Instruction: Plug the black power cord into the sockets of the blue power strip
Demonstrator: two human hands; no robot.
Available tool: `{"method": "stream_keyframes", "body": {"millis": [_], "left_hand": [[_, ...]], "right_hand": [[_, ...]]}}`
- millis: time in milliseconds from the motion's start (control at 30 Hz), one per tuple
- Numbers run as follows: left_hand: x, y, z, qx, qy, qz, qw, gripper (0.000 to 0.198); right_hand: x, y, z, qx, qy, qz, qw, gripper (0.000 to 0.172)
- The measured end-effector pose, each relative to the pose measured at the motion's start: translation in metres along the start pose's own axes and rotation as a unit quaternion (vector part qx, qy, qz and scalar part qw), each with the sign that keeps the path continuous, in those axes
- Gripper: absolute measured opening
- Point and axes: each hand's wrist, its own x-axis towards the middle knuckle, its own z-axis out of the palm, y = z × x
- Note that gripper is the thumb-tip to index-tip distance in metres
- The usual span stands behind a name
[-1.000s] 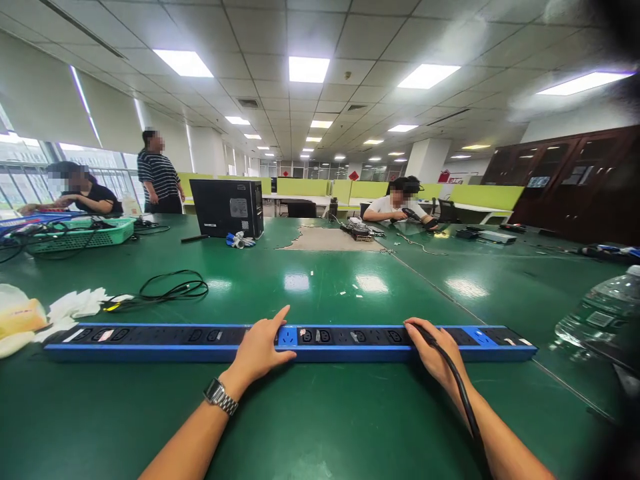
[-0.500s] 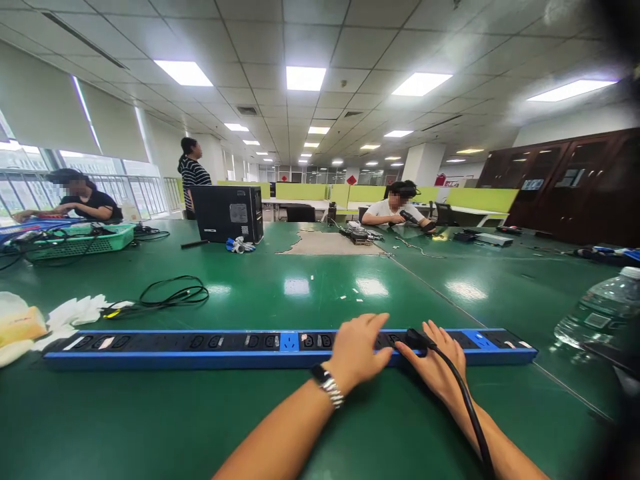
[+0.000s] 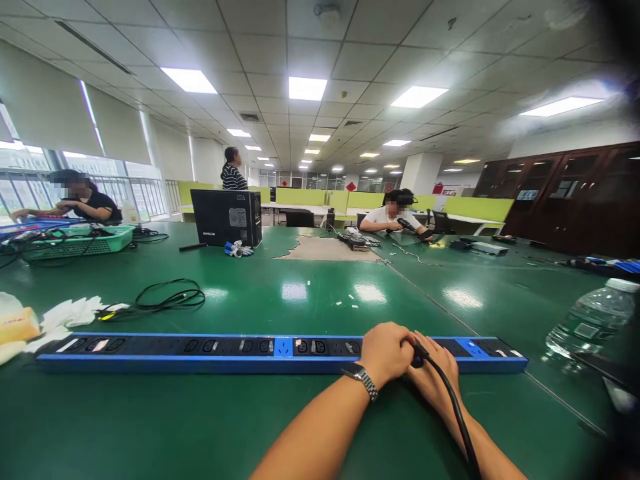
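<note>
- And here comes the left hand (image 3: pixel 389 353)! A second ago it was spread over the middle of the long blue-and-black power strip (image 3: pixel 175 366); now it's right across, meeting the right hand (image 3: pixel 440 373).
- Between the two sits the black plug (image 3: pixel 419 355), its cable (image 3: pixel 457 410) trailing over the right wrist and down out of view.
- Left fingers, open half a second back, are now bent in at the plug. Clamped on it or merely touching? Their tips are hidden, so I can't tell.
- Right fingers reach forward along the plug's far side, over the strip; whether they grip it, I can't tell either.
- What it means: no hand rests at the strip's middle any more, and both are gathered at one spot, right of centre. Is the plug in a socket? The left hand covers that, so no call from here.
- The strip itself hasn't visibly budged, lying flat and crosswise on the green tabletop (image 3: pixel 165 427), sockets up.
- Behind, the standing person in stripes (image 3: pixel 233 177) has moved rightward, now beyond the computer tower (image 3: pixel 220 217).
- Far right, the water bottle (image 3: pixel 590 320) stands well apart from the hands.
</note>
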Motion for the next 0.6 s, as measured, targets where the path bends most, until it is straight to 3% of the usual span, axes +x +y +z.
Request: {"method": "stream_keyframes", "body": {"millis": [133, 300, 400, 467, 533, 600], "left_hand": [[-0.030, -0.021, -0.020, -0.003, 0.057, -0.020, 0.998, 0.027], [-0.104, -0.091, -0.088, 0.034, 0.127, -0.083, 0.988, 0.019], [-0.145, -0.127, -0.119, 0.061, 0.172, -0.151, 0.971, 0.022], [-0.161, -0.139, -0.125, 0.073, 0.188, -0.181, 0.963, 0.023], [-0.168, -0.142, -0.123, 0.082, 0.191, -0.189, 0.960, 0.021], [-0.170, -0.140, -0.119, 0.090, 0.187, -0.186, 0.961, 0.020]], "right_hand": [[0.001, -0.011, -0.010, 0.052, 0.039, 0.011, 0.998, 0.059], [0.013, -0.024, -0.030, 0.118, 0.049, 0.058, 0.990, 0.060], [0.025, -0.045, -0.044, 0.196, 0.132, 0.152, 0.960, 0.059], [0.030, -0.070, -0.050, 0.245, 0.191, 0.213, 0.926, 0.059], [0.028, -0.102, -0.051, 0.281, 0.158, 0.197, 0.926, 0.058], [0.023, -0.133, -0.047, 0.298, 0.053, 0.109, 0.947, 0.051]]}}
